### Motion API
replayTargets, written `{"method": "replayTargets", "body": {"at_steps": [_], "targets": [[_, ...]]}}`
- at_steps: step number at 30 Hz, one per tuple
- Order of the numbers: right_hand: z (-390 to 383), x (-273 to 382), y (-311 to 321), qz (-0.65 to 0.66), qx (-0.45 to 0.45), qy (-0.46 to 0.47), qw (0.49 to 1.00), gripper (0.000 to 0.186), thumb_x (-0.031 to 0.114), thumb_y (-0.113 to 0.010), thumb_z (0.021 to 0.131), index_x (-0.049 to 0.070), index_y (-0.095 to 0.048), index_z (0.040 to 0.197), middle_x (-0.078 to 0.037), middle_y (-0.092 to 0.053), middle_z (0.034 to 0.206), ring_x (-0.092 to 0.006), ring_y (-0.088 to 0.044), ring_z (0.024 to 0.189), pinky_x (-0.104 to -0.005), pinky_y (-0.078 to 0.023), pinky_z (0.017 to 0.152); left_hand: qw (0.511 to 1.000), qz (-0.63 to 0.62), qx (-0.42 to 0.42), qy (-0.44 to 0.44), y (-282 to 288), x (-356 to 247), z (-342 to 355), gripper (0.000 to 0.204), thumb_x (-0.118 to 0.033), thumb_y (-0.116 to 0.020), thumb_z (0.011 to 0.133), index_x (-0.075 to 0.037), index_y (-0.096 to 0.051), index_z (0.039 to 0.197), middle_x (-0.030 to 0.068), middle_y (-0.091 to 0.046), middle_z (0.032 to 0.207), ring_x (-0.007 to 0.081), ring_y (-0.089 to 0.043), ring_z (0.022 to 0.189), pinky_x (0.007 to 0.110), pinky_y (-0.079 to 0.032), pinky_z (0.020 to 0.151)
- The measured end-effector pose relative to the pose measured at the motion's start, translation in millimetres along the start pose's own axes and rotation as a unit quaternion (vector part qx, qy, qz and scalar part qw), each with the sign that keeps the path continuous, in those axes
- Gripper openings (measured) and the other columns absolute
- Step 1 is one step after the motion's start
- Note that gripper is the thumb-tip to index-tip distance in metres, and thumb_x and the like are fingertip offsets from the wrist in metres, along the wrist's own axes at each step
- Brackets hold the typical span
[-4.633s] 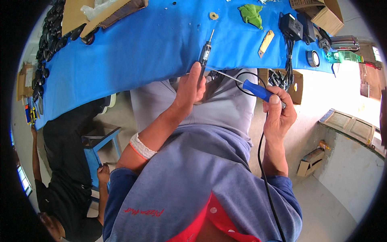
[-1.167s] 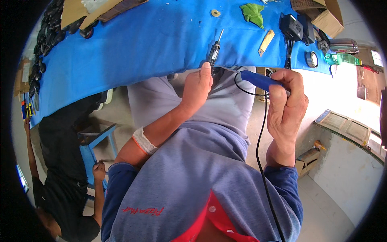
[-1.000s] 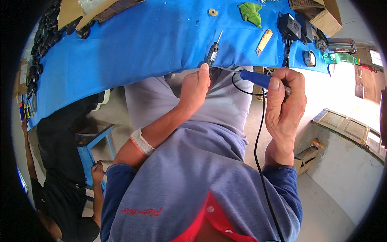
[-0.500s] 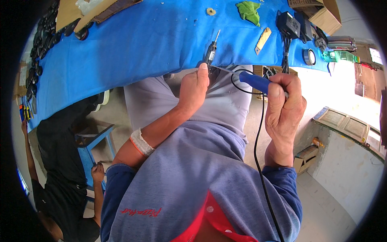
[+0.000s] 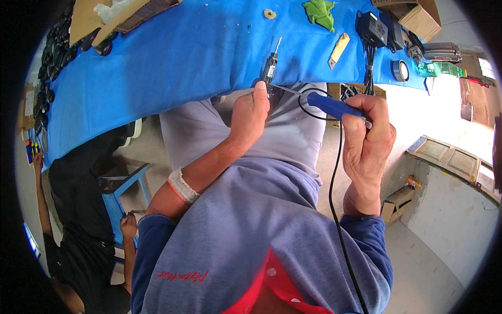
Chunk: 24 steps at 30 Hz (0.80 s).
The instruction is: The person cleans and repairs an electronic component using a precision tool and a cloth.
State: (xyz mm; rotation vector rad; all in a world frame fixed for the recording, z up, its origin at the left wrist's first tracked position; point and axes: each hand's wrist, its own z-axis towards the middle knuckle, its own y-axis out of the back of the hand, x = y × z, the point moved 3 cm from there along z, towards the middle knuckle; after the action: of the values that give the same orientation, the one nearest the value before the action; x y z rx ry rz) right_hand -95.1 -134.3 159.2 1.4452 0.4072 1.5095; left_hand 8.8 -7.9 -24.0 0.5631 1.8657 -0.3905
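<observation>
My left hand [image 5: 251, 112] is closed on a slim black device [image 5: 270, 69] just past the table's front edge. A thin metal shaft sticks up from the device's far end, and my thumb presses along its near end. My right hand [image 5: 368, 131] grips a blue-handled screwdriver [image 5: 332, 106], held almost level. Its thin blade points left and reaches the near end of the device beside my left thumb. Whether the tip is inside the device or only against it, I cannot tell. My fingers cover the handle's rear end.
A black cable [image 5: 331, 193] loops near the screwdriver and runs down over my shirt. On the blue-covered table [image 5: 172, 68] lie a green cloth [image 5: 320, 14], a yellowish strip [image 5: 339, 51], a black adapter [image 5: 372, 29] and a tape roll [image 5: 400, 70]. A person in black [image 5: 78, 199] is at left.
Both hands keep their grips, and the screwdriver blade stays at the device's near end. The whole view has shifted slightly. The other person's far hand has moved a little near the table's left end.
</observation>
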Motion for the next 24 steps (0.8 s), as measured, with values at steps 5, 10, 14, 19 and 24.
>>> {"method": "replayTargets", "body": {"at_steps": [5, 10, 14, 19, 24], "targets": [[-0.4, -5.8, -6.6, 0.034, -0.063, 0.036, 0.997, 0.019, 0.015, -0.059, 0.087, -0.001, -0.051, 0.095, -0.014, -0.059, 0.082, -0.0264, -0.06, 0.064, -0.0318, -0.047, 0.058, 0.999, -0.03, -0.035, -0.026, -4.4, 6.0, 3.6, 0.069, -0.057, -0.033, 0.095, -0.004, -0.039, 0.051, 0.0027, -0.038, 0.047, 0.0098, -0.039, 0.045, 0.025, -0.031, 0.042], [1.5, -3.3, -5.2, 0.041, -0.074, 0.078, 0.993, 0.021, 0.018, -0.058, 0.088, -0.001, -0.051, 0.094, -0.015, -0.059, 0.081, -0.0273, -0.06, 0.063, -0.0323, -0.047, 0.058, 0.999, 0.001, -0.039, -0.032, -2.9, 1.4, 2.5, 0.071, -0.059, -0.032, 0.094, -0.003, -0.041, 0.051, 0.003, -0.039, 0.047, 0.0108, -0.041, 0.045, 0.026, -0.033, 0.043], [-0.1, -1.4, 0.4, -0.012, -0.019, 0.013, 1.0, 0.023, 0.022, -0.058, 0.089, 0.0, -0.052, 0.092, -0.012, -0.059, 0.074, -0.0262, -0.059, 0.059, -0.0325, -0.047, 0.056, 0.999, 0.007, -0.035, -0.035, -2.1, 2.5, 3.8, 0.072, -0.061, -0.031, 0.093, -0.003, -0.042, 0.052, 0.0024, -0.039, 0.047, 0.0106, -0.041, 0.045, 0.026, -0.032, 0.042], [-2.8, -3.1, -2.6, 0.031, -0.035, -0.04, 0.998, 0.022, 0.022, -0.056, 0.091, 0.0, -0.053, 0.093, -0.008, -0.056, 0.072, -0.0167, -0.053, 0.061, -0.0283, -0.042, 0.058, 1.0, 0.023, -0.005, -0.014, -0.8, 1.7, 2.2, 0.058, -0.045, -0.032, 0.099, -0.005, -0.043, 0.058, 0.0003, -0.042, 0.052, 0.0107, -0.04, 0.05, 0.029, -0.034, 0.048], [-2.0, -4.7, -5.8, 0.037, -0.065, 0.048, 0.996, 0.025, 0.024, -0.055, 0.092, 0.0, -0.052, 0.096, -0.007, -0.055, 0.072, -0.0168, -0.053, 0.061, -0.0287, -0.043, 0.059, 1.0, 0.003, -0.005, 0.024, -0.7, 4.2, 2.1, 0.059, -0.047, -0.031, 0.098, -0.005, -0.044, 0.058, 0.0008, -0.043, 0.052, 0.011, -0.042, 0.05, 0.029, -0.035, 0.049]]}}
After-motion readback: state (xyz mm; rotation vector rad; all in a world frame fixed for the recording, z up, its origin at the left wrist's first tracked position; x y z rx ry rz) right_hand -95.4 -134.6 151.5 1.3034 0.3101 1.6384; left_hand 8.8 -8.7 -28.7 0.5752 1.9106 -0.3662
